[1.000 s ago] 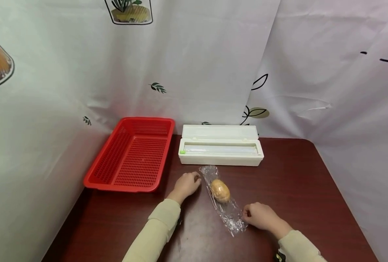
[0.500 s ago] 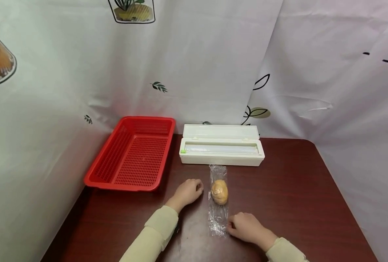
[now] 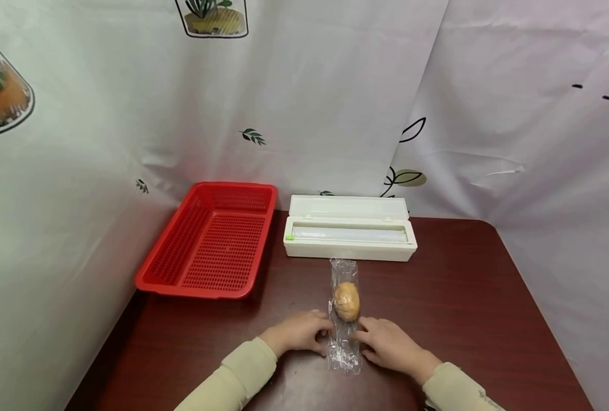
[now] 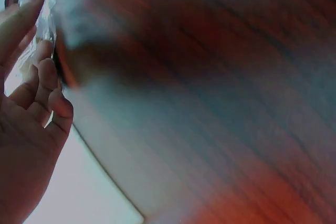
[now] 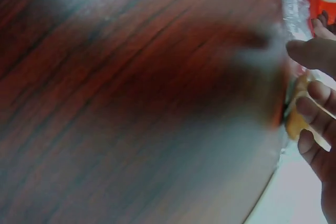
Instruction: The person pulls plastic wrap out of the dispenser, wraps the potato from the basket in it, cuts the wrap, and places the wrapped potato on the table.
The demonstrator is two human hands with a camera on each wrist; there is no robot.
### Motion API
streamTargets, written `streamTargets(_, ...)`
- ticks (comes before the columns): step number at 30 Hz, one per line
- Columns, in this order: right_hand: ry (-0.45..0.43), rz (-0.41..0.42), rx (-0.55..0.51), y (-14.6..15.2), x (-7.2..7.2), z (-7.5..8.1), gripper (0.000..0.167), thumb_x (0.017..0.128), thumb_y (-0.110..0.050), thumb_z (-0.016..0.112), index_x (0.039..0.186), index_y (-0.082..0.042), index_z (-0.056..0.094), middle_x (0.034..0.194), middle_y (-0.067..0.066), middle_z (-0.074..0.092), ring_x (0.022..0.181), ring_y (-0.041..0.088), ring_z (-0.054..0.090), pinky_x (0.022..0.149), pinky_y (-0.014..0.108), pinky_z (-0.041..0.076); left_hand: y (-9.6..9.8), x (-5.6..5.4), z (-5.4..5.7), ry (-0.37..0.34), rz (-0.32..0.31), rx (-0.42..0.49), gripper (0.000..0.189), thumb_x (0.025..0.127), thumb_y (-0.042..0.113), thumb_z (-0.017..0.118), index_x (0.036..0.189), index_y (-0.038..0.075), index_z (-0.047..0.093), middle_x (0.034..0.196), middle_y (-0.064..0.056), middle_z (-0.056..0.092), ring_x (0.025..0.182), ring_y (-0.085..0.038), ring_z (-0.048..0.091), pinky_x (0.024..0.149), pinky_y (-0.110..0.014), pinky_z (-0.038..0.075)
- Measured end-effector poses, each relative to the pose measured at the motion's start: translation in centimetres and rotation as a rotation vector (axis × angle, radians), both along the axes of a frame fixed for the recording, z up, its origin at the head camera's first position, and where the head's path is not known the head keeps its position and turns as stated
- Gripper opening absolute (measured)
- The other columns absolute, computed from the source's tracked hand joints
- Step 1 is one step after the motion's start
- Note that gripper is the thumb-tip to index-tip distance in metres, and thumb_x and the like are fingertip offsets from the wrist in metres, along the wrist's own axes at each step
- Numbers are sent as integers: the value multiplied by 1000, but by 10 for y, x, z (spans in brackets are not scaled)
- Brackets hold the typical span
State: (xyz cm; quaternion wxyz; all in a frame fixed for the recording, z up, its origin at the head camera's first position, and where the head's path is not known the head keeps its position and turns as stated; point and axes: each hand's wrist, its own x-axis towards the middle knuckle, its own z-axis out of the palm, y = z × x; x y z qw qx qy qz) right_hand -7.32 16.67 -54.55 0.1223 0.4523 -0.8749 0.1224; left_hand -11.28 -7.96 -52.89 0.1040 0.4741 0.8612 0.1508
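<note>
An oval, golden-tan item that resembles a potato or bread roll lies in a long strip of clear plastic wrap on the table. The wrap runs lengthwise, with flat ends in front of and behind the item. On its left edge, near the front end, my left hand has its thumb and fingers apart, fingertips right at the film. Across from it, my right hand has its fingertips at the right edge. In the right wrist view, the right fingers are spread beside the tan item.
A white plastic-wrap dispenser with its lid up and a green cutter stands just behind the wrapped item. To the left is a red perforated basket. A patterned white cloth hangs behind the dark red table.
The wrapped item has turned from slanted to straight front-to-back. The left hand has come forward toward the wrap's near end; the right hand has shifted left, and both now flank the film.
</note>
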Motion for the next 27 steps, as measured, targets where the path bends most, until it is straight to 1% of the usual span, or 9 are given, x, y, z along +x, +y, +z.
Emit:
streamTargets(7, 40, -19, 36, -2, -2, -6, 28, 68, -22, 76, 92, -22, 63, 82, -5, 46, 69, 11, 49, 59, 31, 43, 5, 4, -3, 14, 30, -34, 20, 71, 21, 76, 90, 24, 68, 78, 12, 48, 73, 0, 43, 65, -12, 34)
streamTargets(11, 100, -10, 32, -2, -1, -7, 28, 67, -26, 76, 92, -22, 64, 81, -5, 46, 67, 11, 48, 57, 30, 43, 4, 3, -4, -10, 50, 23, 14, 75, 17, 72, 87, 21, 68, 74, 11, 47, 71, -1, 42, 63, -13, 34)
streamTargets(14, 155, 37, 17, -3, -1, -6, 32, 67, -24, 76, 97, -23, 65, 83, -5, 49, 67, 11, 49, 56, 28, 42, 2, -2, -2, -59, 144, 118, 9, 78, 15, 67, 86, 18, 67, 73, 12, 48, 70, -2, 43, 63, -15, 37)
streamTargets(16, 173, 82, 7, -3, 0, -6, 31, 67, -22, 76, 95, -24, 64, 83, -5, 49, 66, 11, 48, 55, 26, 40, 0, -9, 1, -113, 279, 187, 6, 79, 14, 64, 85, 16, 65, 73, 11, 48, 68, -2, 45, 62, -18, 40)
streamTargets(18, 182, 127, 3, -4, 1, -5, 26, 68, -22, 76, 91, -25, 64, 83, -5, 48, 67, 11, 47, 55, 25, 40, -1, -17, 2, -202, 440, 263, 2, 83, 15, 62, 85, 14, 62, 70, 10, 50, 64, -4, 46, 60, -21, 41)
streamTargets(20, 185, 162, -1, -4, 2, -4, 21, 69, -25, 76, 85, -25, 64, 82, -5, 45, 67, 11, 45, 55, 25, 38, 0, -27, 2, -314, 582, 348, 7, 87, 17, 60, 84, 10, 60, 69, 3, 53, 58, -8, 49, 55, -24, 43)
streamTargets(22, 185, 179, -8, -4, 3, -4, 16, 70, -27, 76, 81, -26, 64, 79, -5, 41, 66, 12, 41, 55, 25, 35, 3, -36, 0, -459, 679, 437, 16, 90, 20, 58, 88, 4, 59, 72, -4, 58, 59, -13, 54, 54, -27, 46)
streamTargets(24, 177, 182, -14, -4, 4, -4, 14, 72, -28, 76, 79, -25, 64, 79, -5, 40, 67, 12, 40, 56, 25, 34, 8, -44, -3, -592, 723, 504, 25, 92, 24, 57, 96, -1, 58, 80, -11, 62, 64, -20, 60, 55, -31, 49)
streamTargets(27, 131, 155, -37, -5, 5, -3, 13, 73, -27, 75, 78, -24, 63, 80, -6, 39, 68, 10, 39, 57, 25, 35, 15, -52, -6, -721, 726, 541, 39, 90, 28, 60, 111, -4, 53, 93, -16, 62, 79, -25, 61, 61, -35, 51)
